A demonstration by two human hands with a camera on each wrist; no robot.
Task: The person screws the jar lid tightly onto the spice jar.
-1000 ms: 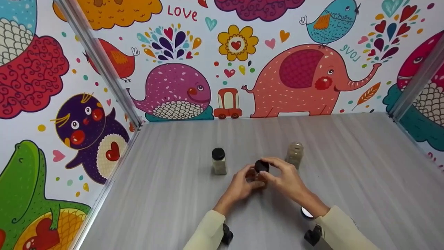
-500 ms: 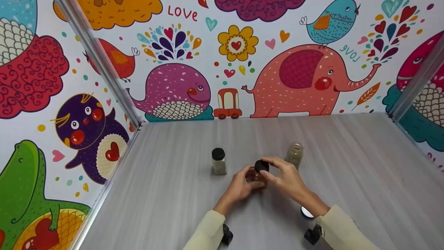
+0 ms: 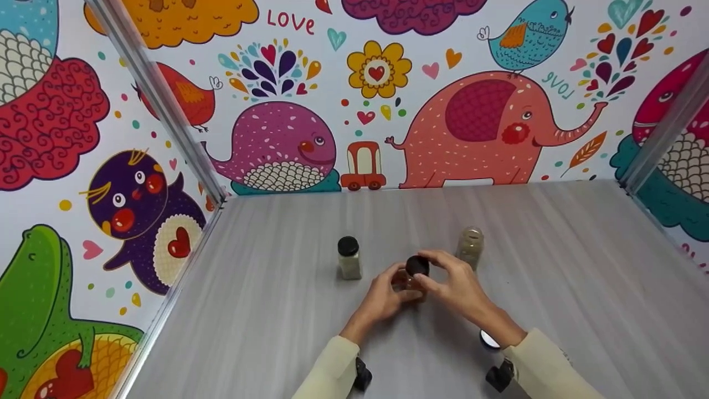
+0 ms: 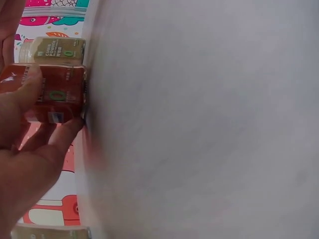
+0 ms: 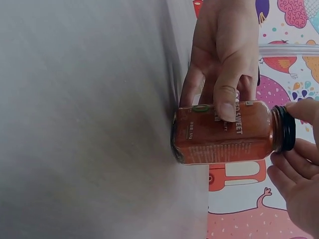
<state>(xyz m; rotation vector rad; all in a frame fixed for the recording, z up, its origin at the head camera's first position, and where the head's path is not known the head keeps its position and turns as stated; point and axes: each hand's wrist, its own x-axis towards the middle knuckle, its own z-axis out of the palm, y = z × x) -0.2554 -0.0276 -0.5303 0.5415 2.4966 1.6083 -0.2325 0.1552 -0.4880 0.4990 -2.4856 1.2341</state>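
A square glass spice jar of red powder [image 5: 219,144] stands upright on the table, part of its label reading "SWEET". My left hand [image 3: 383,295] grips the jar's body, its thumb across one side in the right wrist view. With the fingers and thumb of my right hand [image 3: 462,284], I pinch the black lid [image 3: 417,265], which sits on the jar's neck. Just beyond the right hand stands a lidless jar [image 3: 471,246], labelled cumin powder [image 4: 60,50] in the left wrist view.
Further left stands a spice jar with a black lid [image 3: 349,258] and pale contents. A loose lid, white inside with a dark rim [image 3: 489,339], lies by the right forearm, partly hidden. Printed walls [image 3: 376,122] bound the grey table [image 3: 266,310].
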